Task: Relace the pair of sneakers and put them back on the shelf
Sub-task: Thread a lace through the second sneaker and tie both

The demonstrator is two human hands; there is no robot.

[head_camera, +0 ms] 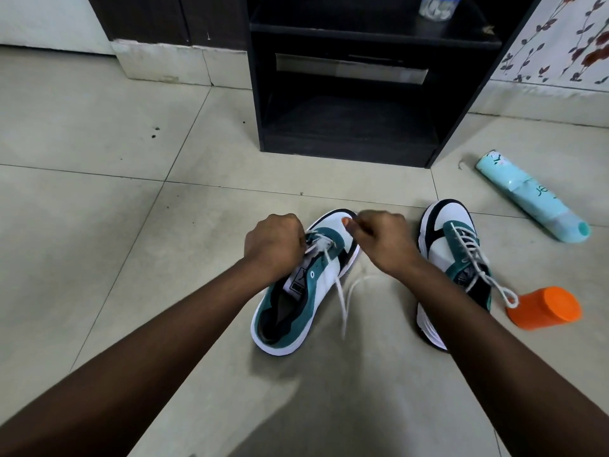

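In front of the shelf point(346, 127), the half-laced sneaker point(306, 282) is steadied on the floor by the left hand point(275, 245), fingers curled on its lace point(339, 291). The lace end is pinched by the right hand point(382, 239) and should be drawn evenly, without twists. Right of it, the second sneaker point(451, 268) is seen already laced.

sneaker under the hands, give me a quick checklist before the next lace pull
1. Left hand steadies the sneaker at the eyelets: ok.
2. Right hand pinches the lace: cannot tell, fingertips hidden.
3. Loose lace free of snags: ok, it trails on the floor.
4. Upper eyelets threaded: not ok.
5. Second sneaker laced: ok.
6. Shelf has room: ok, its lower bay looks free.
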